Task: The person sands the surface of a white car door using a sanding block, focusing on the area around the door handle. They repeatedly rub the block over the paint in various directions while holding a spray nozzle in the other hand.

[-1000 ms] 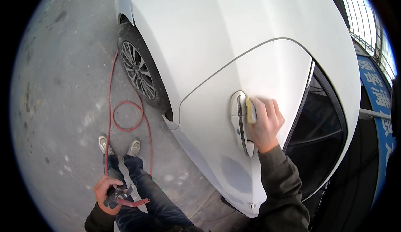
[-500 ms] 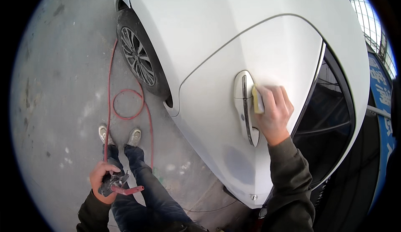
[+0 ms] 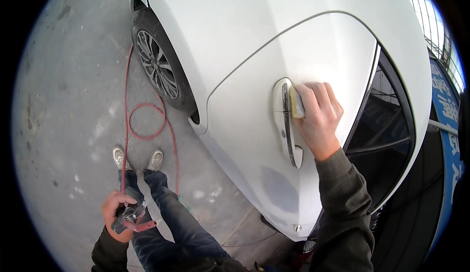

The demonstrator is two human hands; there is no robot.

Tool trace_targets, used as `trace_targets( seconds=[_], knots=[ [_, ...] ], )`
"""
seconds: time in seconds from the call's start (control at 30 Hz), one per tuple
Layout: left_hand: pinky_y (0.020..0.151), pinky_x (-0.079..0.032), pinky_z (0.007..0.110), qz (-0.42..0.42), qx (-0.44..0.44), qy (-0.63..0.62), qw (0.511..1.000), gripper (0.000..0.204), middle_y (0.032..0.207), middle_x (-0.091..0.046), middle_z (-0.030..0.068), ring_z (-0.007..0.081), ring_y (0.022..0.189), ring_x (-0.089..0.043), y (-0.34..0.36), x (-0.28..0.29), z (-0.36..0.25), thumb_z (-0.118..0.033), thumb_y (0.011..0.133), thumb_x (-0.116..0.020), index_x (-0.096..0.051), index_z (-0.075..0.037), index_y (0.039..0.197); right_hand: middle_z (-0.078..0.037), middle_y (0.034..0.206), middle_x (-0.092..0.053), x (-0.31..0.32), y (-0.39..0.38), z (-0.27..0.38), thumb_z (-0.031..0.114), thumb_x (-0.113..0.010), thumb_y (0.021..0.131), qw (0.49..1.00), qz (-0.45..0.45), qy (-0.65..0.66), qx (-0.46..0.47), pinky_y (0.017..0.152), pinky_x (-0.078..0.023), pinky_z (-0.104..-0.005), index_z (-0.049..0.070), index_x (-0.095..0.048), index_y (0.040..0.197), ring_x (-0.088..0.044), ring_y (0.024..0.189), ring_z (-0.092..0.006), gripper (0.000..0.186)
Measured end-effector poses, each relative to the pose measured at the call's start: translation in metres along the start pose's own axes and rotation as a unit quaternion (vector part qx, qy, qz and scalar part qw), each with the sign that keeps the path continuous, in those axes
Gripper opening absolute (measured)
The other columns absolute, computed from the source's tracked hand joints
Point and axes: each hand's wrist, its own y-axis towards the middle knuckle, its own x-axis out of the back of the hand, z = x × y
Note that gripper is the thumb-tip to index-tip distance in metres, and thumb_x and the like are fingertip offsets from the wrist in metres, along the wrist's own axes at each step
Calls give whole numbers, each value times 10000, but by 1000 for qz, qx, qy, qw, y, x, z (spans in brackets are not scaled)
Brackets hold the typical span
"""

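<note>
Pad (image 3: 296, 102) upright beside door handle (image 3: 286, 122) | right hand (image 3: 318, 115) fingers gripping it | left hand (image 3: 117, 213) seemingly clutching tool (image 3: 129, 215)

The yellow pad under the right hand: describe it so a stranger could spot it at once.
Start at the white car door that fills the middle of the view and find its door handle. Just right of the handle's upper end, the right hand presses a small yellow sanding pad flat against the panel. It is the only yellow thing on the white paint, mostly hidden under the fingers.
</note>
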Motion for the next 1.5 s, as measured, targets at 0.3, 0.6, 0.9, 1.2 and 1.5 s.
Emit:
trace_targets(
  seconds=[0.3,0.6,0.9,1.2,1.5],
  knots=[
    [635,-344,256,-16,32,-14,999,286,828,-479,23,108,693,-434,-2,1,-17,-178,781,-811,-582,-49,893,-36,794,-549,12,-37,4,4,-758,534,997,58,12,-41,563,-486,-334,79,-619,864,-584,732,-202,365],
    [613,-500,238,30,-15,41,999,448,876,-507,31,99,677,-618,-2,1,-6,-58,633,-887,-585,-34,963,-69,810,-600,39,-81,23,-7,-767,601,981,150,14,-124,606,-512,-352,68,-638,858,-644,768,-249,298],
    [646,-333,262,7,60,18,998,326,815,-465,18,113,706,-423,-1,-10,-17,-266,789,-793,-568,-47,875,-74,867,-641,56,-118,26,-10,-802,675,960,52,89,-259,617,-525,-335,44,-708,942,-647,692,-247,288],
    [635,-326,269,27,57,41,997,321,808,-454,19,122,706,-417,0,-7,-18,-243,780,-792,-557,-49,879,-87,857,-609,43,-178,34,-38,-746,622,975,102,51,-188,592,-519,-354,42,-695,953,-633,733,-242,344],
    [625,-380,232,19,4,68,997,257,855,-458,29,90,672,-458,-4,7,-8,-107,780,-775,-577,-42,931,-77,832,-580,42,-181,41,-47,-747,602,968,98,41,-226,609,-506,-344,38,-684,971,-622,746,-240,384]
  ],
)
